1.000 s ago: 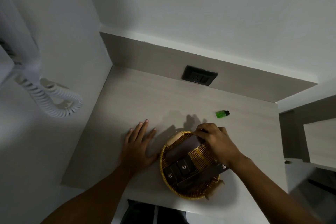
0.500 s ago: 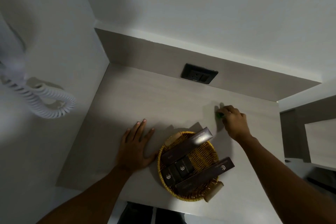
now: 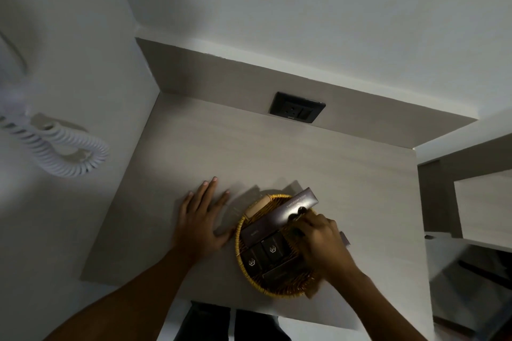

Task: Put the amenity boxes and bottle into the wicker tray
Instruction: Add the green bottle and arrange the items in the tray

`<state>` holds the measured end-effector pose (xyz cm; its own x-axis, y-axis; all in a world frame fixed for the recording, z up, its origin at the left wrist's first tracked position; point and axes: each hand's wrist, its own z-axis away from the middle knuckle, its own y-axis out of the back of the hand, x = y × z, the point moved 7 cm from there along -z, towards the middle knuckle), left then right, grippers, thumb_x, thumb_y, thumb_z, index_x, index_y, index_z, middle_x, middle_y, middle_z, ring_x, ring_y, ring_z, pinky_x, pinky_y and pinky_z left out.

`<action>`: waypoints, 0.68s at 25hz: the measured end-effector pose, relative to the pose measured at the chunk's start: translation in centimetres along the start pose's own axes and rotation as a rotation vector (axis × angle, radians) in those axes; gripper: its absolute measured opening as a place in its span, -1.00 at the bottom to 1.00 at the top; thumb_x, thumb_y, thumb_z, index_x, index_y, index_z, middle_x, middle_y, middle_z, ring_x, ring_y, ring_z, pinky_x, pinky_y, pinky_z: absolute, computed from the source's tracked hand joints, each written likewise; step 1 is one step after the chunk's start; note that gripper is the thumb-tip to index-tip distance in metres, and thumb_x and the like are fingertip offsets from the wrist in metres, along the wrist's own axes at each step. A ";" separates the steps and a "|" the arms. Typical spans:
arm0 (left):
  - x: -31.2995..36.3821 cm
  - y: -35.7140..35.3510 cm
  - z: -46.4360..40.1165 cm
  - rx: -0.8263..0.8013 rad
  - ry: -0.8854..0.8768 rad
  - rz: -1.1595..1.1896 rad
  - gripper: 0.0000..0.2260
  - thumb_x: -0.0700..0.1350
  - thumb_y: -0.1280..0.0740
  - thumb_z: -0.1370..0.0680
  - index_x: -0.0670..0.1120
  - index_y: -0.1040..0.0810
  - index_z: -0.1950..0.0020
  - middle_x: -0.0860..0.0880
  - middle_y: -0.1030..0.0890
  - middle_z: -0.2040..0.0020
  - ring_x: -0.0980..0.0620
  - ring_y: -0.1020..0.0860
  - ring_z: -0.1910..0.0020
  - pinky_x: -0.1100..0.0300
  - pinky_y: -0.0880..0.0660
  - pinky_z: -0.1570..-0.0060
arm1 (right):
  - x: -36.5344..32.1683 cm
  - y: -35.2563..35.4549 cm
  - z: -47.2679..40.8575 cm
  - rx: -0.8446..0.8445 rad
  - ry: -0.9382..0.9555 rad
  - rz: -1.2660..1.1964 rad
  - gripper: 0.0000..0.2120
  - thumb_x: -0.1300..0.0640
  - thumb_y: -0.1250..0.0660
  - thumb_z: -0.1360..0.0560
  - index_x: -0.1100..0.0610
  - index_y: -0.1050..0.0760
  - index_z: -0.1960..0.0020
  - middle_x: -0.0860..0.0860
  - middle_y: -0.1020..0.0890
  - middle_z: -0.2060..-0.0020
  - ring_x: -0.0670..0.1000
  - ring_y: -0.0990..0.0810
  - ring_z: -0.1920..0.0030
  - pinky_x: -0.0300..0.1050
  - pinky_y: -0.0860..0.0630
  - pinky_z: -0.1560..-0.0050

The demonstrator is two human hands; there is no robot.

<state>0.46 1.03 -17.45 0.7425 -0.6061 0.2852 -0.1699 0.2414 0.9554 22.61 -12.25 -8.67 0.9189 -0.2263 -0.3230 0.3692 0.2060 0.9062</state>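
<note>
- The wicker tray (image 3: 243, 271) is round, woven in yellow-brown, and sits on the pale wood-grain surface (image 3: 277, 158) near its front edge.
- A long dark amenity box (image 3: 279, 214) lies slanted across the far part of the tray, its far end jutting over the tray's rim; pale lettering runs along its top face.
- Two small dark boxes (image 3: 261, 255) with light emblems lie side by side in the tray, just nearer than the long box.
- Another dark box (image 3: 279, 274) lies at the near side of the tray, partly hidden under the right forearm; a dark end (image 3: 344, 238) shows past the tray's right rim.
- A tan cylindrical handle (image 3: 257, 203) sits at the tray's far-left rim.
- The right hand (image 3: 318, 241) is over the tray's right part, fingers curled downward beside the long box; I cannot tell whether its grip holds anything, and the bottle is not visible.
- The left hand (image 3: 201, 220) lies flat on the surface just left of the tray, fingers spread, grip wide and holding nothing.
- A black wall socket (image 3: 297, 107) is on the back panel, well beyond the tray.
- A white coiled cord (image 3: 63, 152) hangs on the wall far left of the tray.
</note>
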 end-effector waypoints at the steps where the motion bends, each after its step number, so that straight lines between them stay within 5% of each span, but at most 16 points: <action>1: 0.0 0.0 0.0 -0.004 0.001 -0.004 -0.16 0.39 -0.27 -0.40 0.16 -0.10 -0.61 -0.05 -0.01 -0.67 -0.06 0.00 -0.64 -0.16 -0.10 -0.50 | 0.1 -1.0 0.0 -0.041 -0.042 0.052 -0.65 0.09 -0.30 -0.51 0.04 -0.48 -0.29 0.08 -0.50 -0.29 0.18 -0.44 -0.22 0.05 -0.37 -0.19; 12: 0.0 0.2 0.0 -0.027 0.005 -0.013 -0.18 0.42 -0.18 -0.42 0.12 -0.12 -0.61 -0.06 0.00 -0.67 -0.06 0.04 -0.64 -0.17 -0.08 -0.52 | -1.1 -1.6 0.0 -0.006 -0.044 0.109 -0.67 0.11 -0.34 -0.45 0.07 -0.51 -0.22 0.07 -0.59 -0.19 0.14 -0.48 -0.22 0.13 -0.33 -0.23; 17: 0.6 0.7 -0.2 -0.038 0.000 -0.012 -0.20 0.43 -0.17 -0.44 0.10 -0.15 -0.61 -0.07 -0.04 -0.66 -0.07 -0.02 -0.63 -0.17 -0.10 -0.51 | -0.4 2.0 2.2 0.120 -0.070 -0.011 -0.59 -0.12 -0.30 -0.41 -0.06 -0.44 -0.23 -0.07 -0.54 -0.16 0.01 -0.43 -0.17 0.06 -0.21 -0.21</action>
<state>0.85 0.98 -16.60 0.7445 -0.6091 0.2734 -0.1364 0.2622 0.9553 22.71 -13.84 -6.17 0.9013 -0.2950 -0.3171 0.3563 0.0887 0.9302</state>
